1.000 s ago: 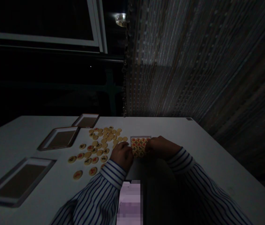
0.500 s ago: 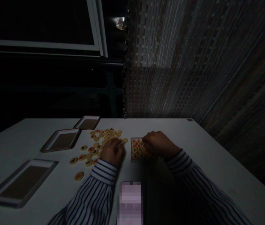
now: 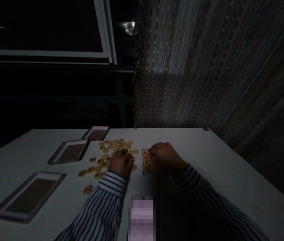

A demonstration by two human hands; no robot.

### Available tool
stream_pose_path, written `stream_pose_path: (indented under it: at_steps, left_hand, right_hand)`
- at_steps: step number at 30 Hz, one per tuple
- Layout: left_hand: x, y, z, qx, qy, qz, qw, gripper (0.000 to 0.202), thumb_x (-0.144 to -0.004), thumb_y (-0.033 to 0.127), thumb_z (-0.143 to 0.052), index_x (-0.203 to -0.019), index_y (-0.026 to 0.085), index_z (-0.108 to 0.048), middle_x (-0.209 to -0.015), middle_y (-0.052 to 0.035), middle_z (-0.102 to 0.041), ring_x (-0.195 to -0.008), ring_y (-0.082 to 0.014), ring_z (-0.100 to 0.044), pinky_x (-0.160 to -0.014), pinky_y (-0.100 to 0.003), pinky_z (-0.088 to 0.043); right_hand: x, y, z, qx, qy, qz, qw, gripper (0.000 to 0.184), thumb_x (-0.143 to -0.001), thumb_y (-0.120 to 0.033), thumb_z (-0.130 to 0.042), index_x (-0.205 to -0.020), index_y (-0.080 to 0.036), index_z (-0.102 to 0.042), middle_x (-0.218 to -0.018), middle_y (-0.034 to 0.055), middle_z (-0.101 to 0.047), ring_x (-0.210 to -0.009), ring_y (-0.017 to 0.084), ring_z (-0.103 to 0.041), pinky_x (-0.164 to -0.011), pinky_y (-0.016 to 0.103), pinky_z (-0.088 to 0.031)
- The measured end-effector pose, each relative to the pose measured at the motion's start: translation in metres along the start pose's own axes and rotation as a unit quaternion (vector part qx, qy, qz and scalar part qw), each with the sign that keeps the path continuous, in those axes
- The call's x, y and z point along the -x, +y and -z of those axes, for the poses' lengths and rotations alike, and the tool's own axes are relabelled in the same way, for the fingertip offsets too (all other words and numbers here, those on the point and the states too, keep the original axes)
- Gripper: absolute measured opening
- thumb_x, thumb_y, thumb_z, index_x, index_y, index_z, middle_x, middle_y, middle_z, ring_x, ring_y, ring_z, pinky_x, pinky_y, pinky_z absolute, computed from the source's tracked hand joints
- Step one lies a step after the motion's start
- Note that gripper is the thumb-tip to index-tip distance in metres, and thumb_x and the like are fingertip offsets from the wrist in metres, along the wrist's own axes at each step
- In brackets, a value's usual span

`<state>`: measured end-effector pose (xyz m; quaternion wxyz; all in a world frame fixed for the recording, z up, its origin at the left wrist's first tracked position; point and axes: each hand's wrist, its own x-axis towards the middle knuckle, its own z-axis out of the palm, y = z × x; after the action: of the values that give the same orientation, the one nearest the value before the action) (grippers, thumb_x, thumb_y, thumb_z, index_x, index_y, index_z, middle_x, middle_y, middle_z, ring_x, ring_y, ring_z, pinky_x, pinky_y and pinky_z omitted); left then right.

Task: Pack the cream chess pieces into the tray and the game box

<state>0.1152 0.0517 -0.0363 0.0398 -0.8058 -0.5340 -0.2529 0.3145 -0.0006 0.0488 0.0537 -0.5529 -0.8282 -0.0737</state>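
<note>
My left hand [image 3: 120, 163] is over the right side of a loose spread of round wooden Chinese chess pieces [image 3: 97, 169], fingers curled. A piece with a dark mark [image 3: 132, 158] is at its fingertips, and a red-marked piece [image 3: 134, 167] lies just below them. My right hand [image 3: 167, 156] bends over a shallow box [image 3: 143, 170] holding rows of pieces with red and black characters [image 3: 146, 162]. Its closed fingers reach down onto the box's contents and cover the right part. Whatever they pinch is hidden.
Three shallow frame-like trays, a near one [image 3: 27, 197], a middle one [image 3: 69, 151] and a far one [image 3: 96, 133], lie along the left of the white table [image 3: 222, 180]. A bead curtain [image 3: 182, 67] hangs behind. A pixelated phone-shaped object [image 3: 142, 217] is at the near edge.
My left hand has lowered the piece at its fingertips toward the table, where a red-marked piece now shows. My right hand has shifted slightly left over the box. The view has moved a little.
</note>
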Motion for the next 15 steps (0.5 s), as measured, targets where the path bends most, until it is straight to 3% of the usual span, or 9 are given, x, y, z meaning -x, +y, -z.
stream_pose_path:
  at_steps: [15]
  left_hand:
    - [-0.0005,0.0026,-0.0093,-0.005,-0.025,0.022,0.999,0.021,-0.072,0.034,-0.057,-0.087,0.026,-0.068,-0.113,-0.0086,-0.055,-0.109,-0.0291,-0.043,-0.087,-0.046,-0.036]
  right_hand:
    - [0.0007,-0.0005,-0.0021,-0.013,-0.017,-0.006,1.000,0.026,-0.085,-0.027,-0.038,-0.100,-0.018,-0.057,-0.097,0.0083,-0.059,-0.092,0.020,-0.048,-0.077,0.033,-0.029]
